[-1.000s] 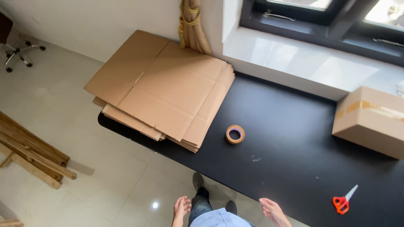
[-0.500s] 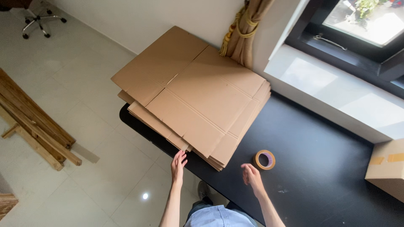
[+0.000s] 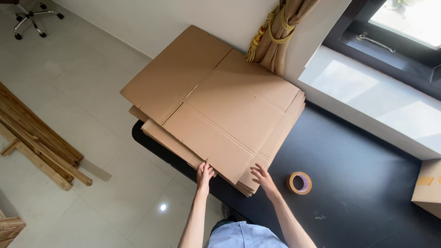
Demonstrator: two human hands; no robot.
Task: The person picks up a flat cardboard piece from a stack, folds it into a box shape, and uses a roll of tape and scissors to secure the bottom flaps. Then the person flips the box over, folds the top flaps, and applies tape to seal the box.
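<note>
A stack of flattened brown cardboard boxes [image 3: 220, 105] lies on the left end of a black table [image 3: 358, 183], overhanging its edge. My left hand [image 3: 204, 175] rests with fingers spread on the stack's near edge. My right hand [image 3: 262, 177] touches the near corner of the stack, fingers apart. Neither hand grips anything. A roll of brown tape [image 3: 300, 183] lies flat on the table just right of my right hand.
A taped cardboard box [image 3: 428, 188] sits at the table's right edge. A tied beige curtain [image 3: 280, 32] hangs behind the stack beside a white window sill [image 3: 367, 96]. Wooden planks [image 3: 36, 142] lie on the tiled floor at left, an office chair base [image 3: 32, 16] top left.
Both hands have reached forward from near my body up to the near edge of the cardboard stack. The view has shifted left and closer to the stack.
</note>
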